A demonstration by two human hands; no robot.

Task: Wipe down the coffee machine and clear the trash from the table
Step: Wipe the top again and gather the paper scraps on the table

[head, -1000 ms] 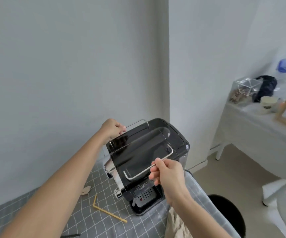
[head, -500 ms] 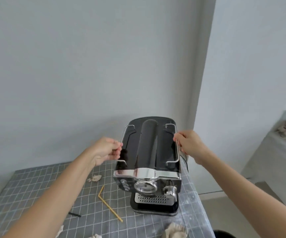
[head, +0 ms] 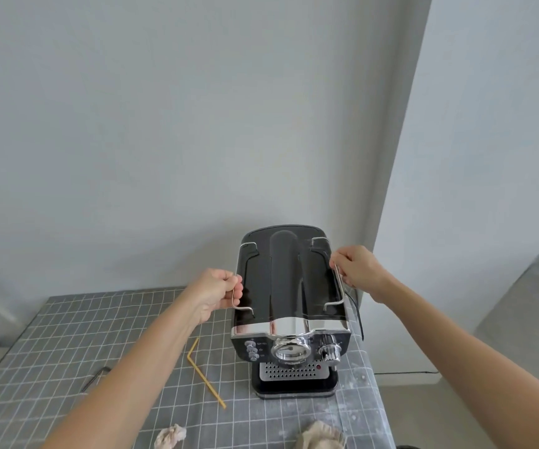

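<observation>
Two hands on the coffee machine (head: 289,306), one at each side rail.
From my head camera: my left hand (head: 217,291) curls its grip round the wire rail on the machine's left side, my right hand (head: 357,270) round the right one. The machine stands upright at the right end of the checked worktop (head: 67,345), front facing me. A bent yellow straw (head: 204,372) lies just beside it; a crumpled tissue (head: 170,435) and a cloth (head: 321,435) sit at the near edge.
</observation>
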